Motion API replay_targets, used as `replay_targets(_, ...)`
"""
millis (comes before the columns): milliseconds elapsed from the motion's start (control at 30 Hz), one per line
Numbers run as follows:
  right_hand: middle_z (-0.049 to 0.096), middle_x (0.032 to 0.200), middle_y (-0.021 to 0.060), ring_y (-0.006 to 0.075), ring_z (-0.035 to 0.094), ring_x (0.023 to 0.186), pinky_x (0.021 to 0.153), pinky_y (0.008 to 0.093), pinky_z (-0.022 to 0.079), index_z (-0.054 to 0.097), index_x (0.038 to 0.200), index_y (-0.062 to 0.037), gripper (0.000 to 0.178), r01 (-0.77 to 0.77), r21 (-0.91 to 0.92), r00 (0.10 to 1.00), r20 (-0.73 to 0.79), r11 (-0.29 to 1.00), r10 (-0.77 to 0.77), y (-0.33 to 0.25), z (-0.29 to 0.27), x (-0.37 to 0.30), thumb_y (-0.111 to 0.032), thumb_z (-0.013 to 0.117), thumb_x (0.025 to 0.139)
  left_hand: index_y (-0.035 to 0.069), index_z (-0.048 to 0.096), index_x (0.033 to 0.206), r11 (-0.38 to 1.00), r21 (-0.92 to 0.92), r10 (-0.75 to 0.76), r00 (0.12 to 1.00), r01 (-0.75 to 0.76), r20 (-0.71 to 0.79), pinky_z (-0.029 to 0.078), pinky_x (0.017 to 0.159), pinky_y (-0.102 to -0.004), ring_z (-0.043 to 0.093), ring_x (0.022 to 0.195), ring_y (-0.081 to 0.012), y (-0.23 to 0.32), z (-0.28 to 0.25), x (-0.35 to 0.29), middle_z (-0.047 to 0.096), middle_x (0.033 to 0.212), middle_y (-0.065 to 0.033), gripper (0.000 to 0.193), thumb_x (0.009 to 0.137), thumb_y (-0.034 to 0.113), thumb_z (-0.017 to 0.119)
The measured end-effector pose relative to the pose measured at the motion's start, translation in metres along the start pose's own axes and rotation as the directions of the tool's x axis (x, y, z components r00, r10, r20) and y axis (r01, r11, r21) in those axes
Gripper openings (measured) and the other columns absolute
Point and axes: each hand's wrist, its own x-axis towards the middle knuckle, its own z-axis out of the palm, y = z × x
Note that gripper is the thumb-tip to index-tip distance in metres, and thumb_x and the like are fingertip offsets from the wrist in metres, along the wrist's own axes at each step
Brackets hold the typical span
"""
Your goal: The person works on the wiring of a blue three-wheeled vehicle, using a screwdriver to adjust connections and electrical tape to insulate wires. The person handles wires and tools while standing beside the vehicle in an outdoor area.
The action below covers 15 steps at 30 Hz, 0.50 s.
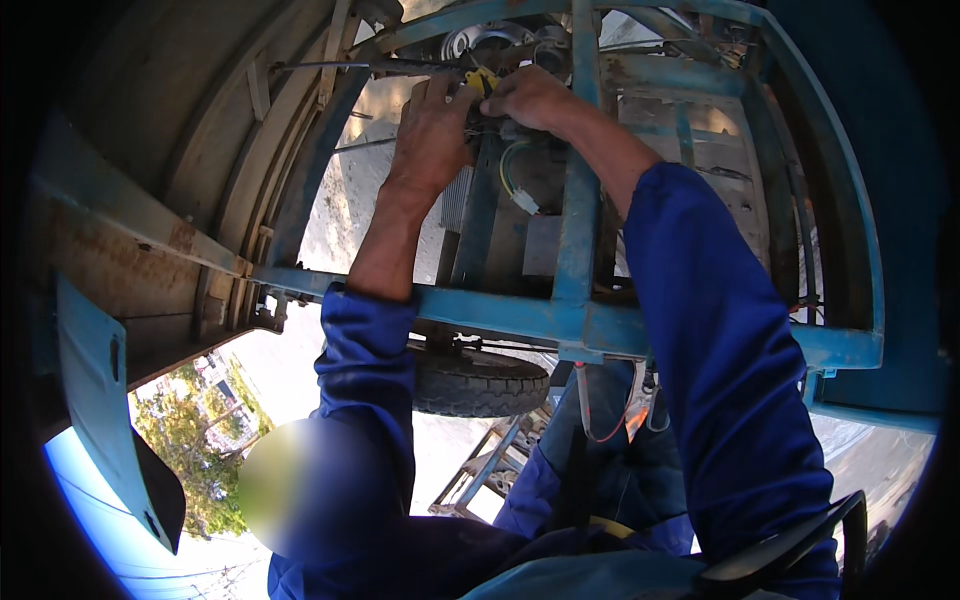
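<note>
Both my hands reach deep into a blue metal vehicle frame [580, 200] and meet at a small yellow part [482, 80], whose exact kind I cannot make out. My left hand [430, 140] is closed at its left side, fingers bent over the far edge. Against its right side my right hand [530, 98] is closed, thumb and fingers pinched together. The fingers partly cover the yellow part. Below them, thin green and yellow wires [507, 168] hang down to a white plug connector [525, 202]. A ribbed metal piece [456, 200] lies under my left wrist.
A rusty body panel [150, 190] rises on the left, beside the frame. Under the near crossbar [500, 308] is a black tyre [480, 385]. Cables [595, 420] dangle by my legs, and a round metal part [485, 40] sits beyond my hands.
</note>
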Motion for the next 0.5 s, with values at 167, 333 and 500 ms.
replay_targets(167,0.075,0.092,0.0166,0.0288,0.069,0.085,0.082,0.0414,0.054,0.081,0.099,-0.0022,0.036,0.069,-0.125,0.997,0.043,0.990,-0.064,-0.002,-0.004,-0.002,-0.035,0.082,0.083,0.013,0.062,0.135,0.987,-0.039,0.151,0.987,-0.153,-0.052,0.048,0.113,-0.0457,0.052,0.134,-0.0386,-0.008,0.002,0.004,0.048,0.150,-0.0162,0.097,0.045,-0.004,0.094)
replay_targets(333,0.076,0.096,0.0198,0.0348,0.072,0.093,0.086,0.0441,0.055,0.080,0.100,-0.0030,0.039,0.014,-0.044,0.996,0.089,0.999,-0.010,-0.004,-0.006,-0.009,-0.038,0.081,0.084,0.013,0.060,0.137,0.995,-0.055,0.078,0.984,-0.088,-0.163,0.052,0.106,-0.0452,0.056,0.130,-0.0383,-0.011,0.009,0.010,0.054,0.143,-0.0162,0.091,0.053,-0.002,0.094)
replay_targets(500,0.073,0.080,0.0111,0.0223,0.067,0.071,0.070,0.0384,0.052,0.079,0.088,-0.0010,0.031,0.045,-0.086,0.996,0.087,0.995,-0.038,-0.004,-0.006,-0.007,-0.031,0.083,0.084,0.008,0.066,0.126,0.947,-0.160,-0.290,0.955,0.277,-0.065,0.055,0.095,-0.0452,0.069,0.112,-0.0370,-0.023,0.011,0.016,0.071,0.115,-0.0177,0.046,0.082,0.012,0.077)
